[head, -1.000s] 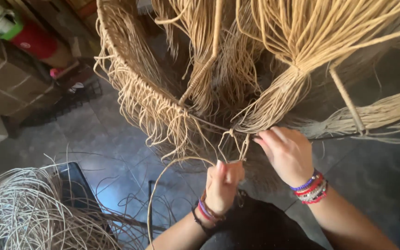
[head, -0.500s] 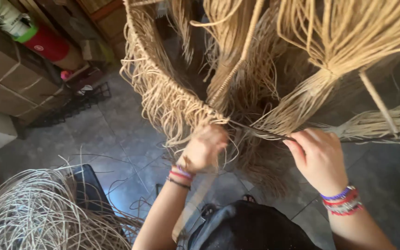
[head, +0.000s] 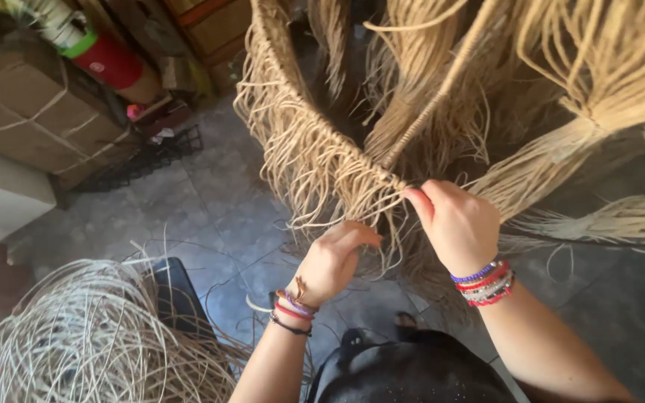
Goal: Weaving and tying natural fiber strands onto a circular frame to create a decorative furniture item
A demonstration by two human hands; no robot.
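My right hand [head: 457, 224] is up at the woven rim [head: 293, 127] of the big straw frame, with thumb and fingertips [head: 414, 198] pinched together on a few strands right where the wrapped rod [head: 442, 89] meets the rim. The strands I grip are part of the loose fringe [head: 330, 186] that hangs off the rim's edge. My left hand [head: 337, 257] sits just below and a little to the left, fingers curled inward, close under the hanging ends of that fringe; I cannot tell whether they are clamped on a strand or merely brushing it. Both wrists carry stacked bracelets [head: 483, 282].

Above and to the right, thick bundles of straw [head: 606, 67] fan down from the frame, one gathered tight into a tail that runs toward my right hand. Low on the left, a tangled heap of pale cane [head: 91, 336] lies on the tiled floor [head: 210, 216], partly over a dark seat [head: 177, 295]. Farther off at the upper left stand a cardboard box [head: 31, 119] tied with string, a red cylinder [head: 110, 63] with a green band, and a black wire rack [head: 147, 160] on the floor. My dark clothing [head: 412, 373] fills the bottom edge.
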